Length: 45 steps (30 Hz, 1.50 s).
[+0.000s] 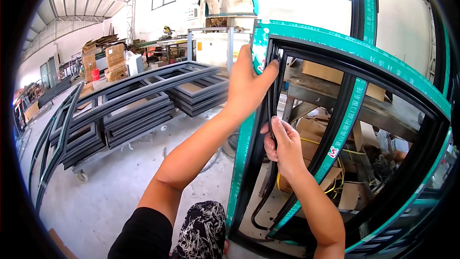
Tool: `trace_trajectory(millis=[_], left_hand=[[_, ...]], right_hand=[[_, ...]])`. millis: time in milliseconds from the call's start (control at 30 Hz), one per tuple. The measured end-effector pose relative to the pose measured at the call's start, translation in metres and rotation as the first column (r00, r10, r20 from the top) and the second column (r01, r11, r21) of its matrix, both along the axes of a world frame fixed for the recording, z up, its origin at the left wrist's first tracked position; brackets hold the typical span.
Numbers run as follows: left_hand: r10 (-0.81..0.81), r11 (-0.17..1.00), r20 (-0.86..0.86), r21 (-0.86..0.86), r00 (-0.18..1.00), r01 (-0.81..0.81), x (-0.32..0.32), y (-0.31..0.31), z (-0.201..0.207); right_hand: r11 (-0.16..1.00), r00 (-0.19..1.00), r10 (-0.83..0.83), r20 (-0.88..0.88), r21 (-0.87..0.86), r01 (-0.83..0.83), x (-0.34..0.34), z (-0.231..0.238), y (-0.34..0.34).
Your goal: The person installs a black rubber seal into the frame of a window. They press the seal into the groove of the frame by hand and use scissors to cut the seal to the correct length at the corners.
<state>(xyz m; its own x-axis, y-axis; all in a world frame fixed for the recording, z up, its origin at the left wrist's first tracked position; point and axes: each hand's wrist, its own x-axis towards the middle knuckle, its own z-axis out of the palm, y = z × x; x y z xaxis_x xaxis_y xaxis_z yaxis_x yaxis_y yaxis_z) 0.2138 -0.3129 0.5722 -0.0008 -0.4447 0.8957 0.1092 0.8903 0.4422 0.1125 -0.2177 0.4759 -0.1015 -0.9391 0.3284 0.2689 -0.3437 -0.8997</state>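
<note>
A dark window frame (311,29) wrapped in green printed film stands upright before me, with a green-filmed bar (346,124) dividing its opening. My left hand (251,79) grips the frame's upper left corner. Its thumb presses at the inner edge, where black strip runs along the frame, and its other fingers are partly hidden behind the frame. Lower on the same side, my right hand (286,145) is closed around a long black rubber sealing strip (261,205). The strip's loose part hangs below that hand and bends into a hook near the bottom.
Stacked dark grey frames (139,115) lie on a wheeled cart at left, with long profiles (60,139) leaning at its end. Behind the window frame stands a workbench (316,88) with cardboard and scraps beneath. Boxes (115,55) and a red bucket (95,74) stand farther back.
</note>
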Motion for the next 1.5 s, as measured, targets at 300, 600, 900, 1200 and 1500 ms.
trace_trajectory(millis=[300, 600, 900, 1200, 1500], left_hand=[[0.039, 0.999, 0.012, 0.003, 0.999, -0.039, 0.001, 0.007, 0.000], [0.280, 0.960, 0.085, -0.021, 0.956, -0.279, -0.002, 0.009, 0.005], [0.202, 0.979, 0.074, -0.048, 0.977, -0.199, 0.002, 0.008, -0.004], [0.130, 0.991, 0.072, 0.002, 0.989, -0.131, 0.001, 0.010, -0.004], [0.141, 0.990, 0.054, 0.008, 0.989, -0.142, 0.000, 0.014, -0.002]], right_hand=[[0.999, 1.000, -0.018, -0.001, -0.032, 0.018, -0.001, -0.002, -0.003], [0.965, 0.968, -0.248, -0.042, -0.100, 0.243, 0.016, -0.007, -0.006], [0.954, 0.957, -0.284, -0.054, -0.122, 0.276, 0.022, 0.014, -0.011], [0.862, 0.883, -0.466, -0.061, -0.255, 0.437, 0.031, 0.010, -0.030], [0.559, 0.561, -0.809, -0.177, -0.528, 0.639, 0.035, 0.003, -0.050]])
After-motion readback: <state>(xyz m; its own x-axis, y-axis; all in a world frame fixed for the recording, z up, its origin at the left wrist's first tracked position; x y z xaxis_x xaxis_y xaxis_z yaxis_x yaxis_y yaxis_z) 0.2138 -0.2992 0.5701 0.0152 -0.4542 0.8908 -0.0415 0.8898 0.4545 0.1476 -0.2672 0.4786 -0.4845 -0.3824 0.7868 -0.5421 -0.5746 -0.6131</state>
